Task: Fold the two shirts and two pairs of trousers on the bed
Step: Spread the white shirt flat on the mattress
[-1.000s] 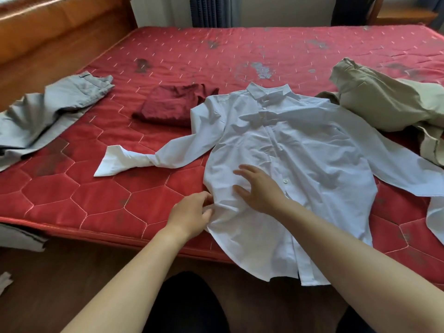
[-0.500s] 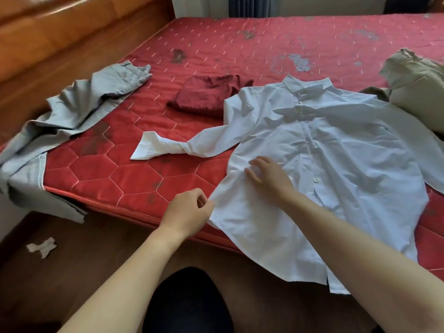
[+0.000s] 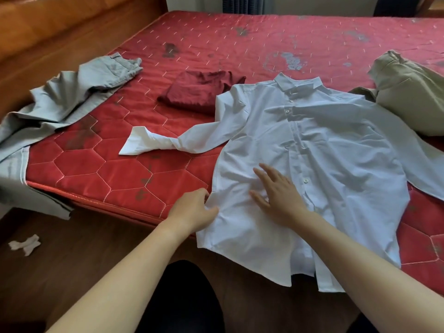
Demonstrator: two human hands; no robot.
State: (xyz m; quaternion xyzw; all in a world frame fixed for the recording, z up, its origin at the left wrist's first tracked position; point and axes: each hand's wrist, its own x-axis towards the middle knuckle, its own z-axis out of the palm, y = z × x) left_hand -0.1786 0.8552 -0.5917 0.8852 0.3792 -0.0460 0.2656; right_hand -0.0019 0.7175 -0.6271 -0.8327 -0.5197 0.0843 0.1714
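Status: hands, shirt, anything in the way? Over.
Left hand pinches white shirt at side edge; right hand flat on its front. Shirt spread front-up, hem overhanging bed. One sleeve twisted; khaki trousers against far shoulder.

Mattress (image 3: 125,174) lies bare between white shirt (image 3: 324,152) and grey trousers (image 3: 72,97); the sleeve (image 3: 192,143), apparently twisted, crosses it

I see soft, even daylight with no hard shadows. The white shirt (image 3: 336,152) is brightest, nearly washed out, just left of and below the fingers (image 3: 269,174) spread on it. To their right it turns a cool grey, with faint shading in the creases. Far left of the fingers a pale sheen lies on the wooden headboard (image 3: 60,25). The floor (image 3: 72,272) below them is dim. The wide lens bows the edge of the bed (image 3: 144,179), the frame corners are soft, and fine detail looks smeared.
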